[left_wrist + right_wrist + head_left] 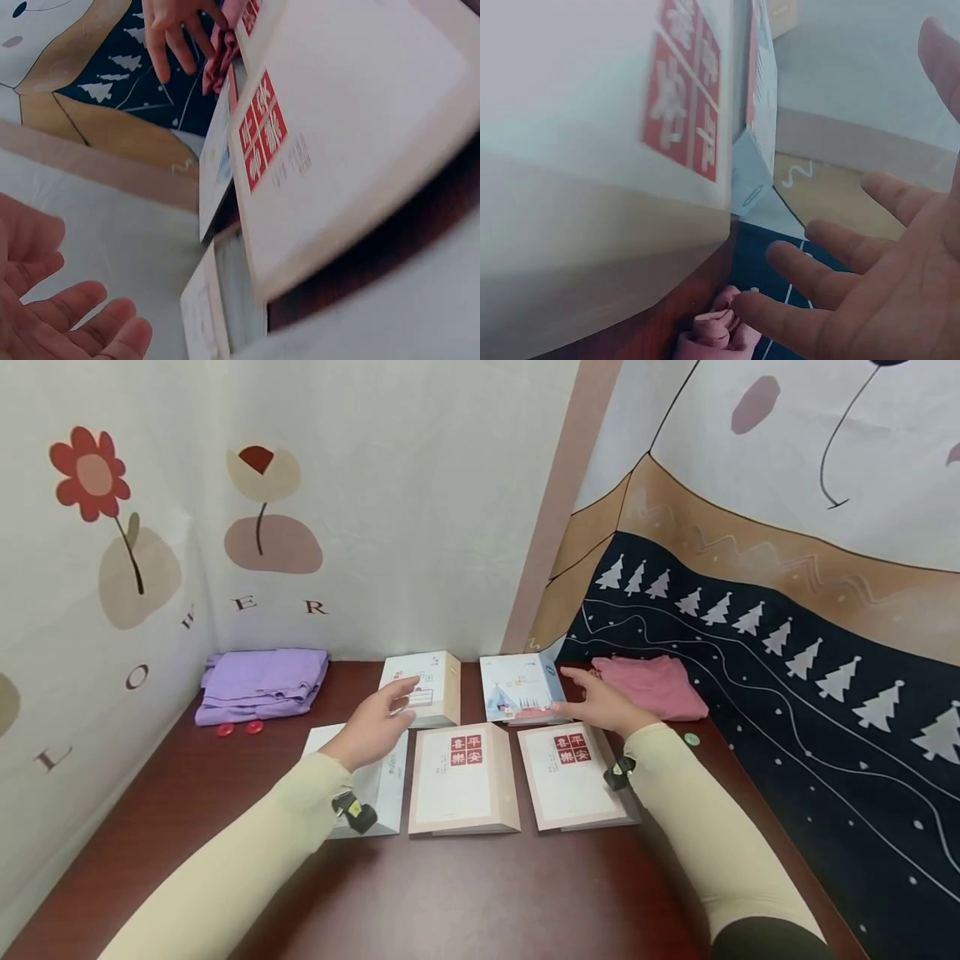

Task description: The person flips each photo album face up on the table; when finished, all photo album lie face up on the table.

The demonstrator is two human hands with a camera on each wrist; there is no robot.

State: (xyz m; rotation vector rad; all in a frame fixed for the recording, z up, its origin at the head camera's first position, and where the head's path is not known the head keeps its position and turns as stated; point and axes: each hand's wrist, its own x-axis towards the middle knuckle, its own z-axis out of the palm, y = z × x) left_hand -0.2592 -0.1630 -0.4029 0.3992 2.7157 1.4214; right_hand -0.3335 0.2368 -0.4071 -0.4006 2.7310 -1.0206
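Printed cloth walls close in your dark red table, one with flowers, the other with white trees on navy. Your left hand hovers with fingers relaxed and spread, its tips at the front of the white box in the back row, gripping nothing. Your right hand is open too, fingers straight, just beside the blue box and above the pink cloth's near edge. In front of them lie two flat boxes with red seals, the middle box and the right box, with a white packet under your left wrist. A purple cloth sits at far left, two red buttons beside it.
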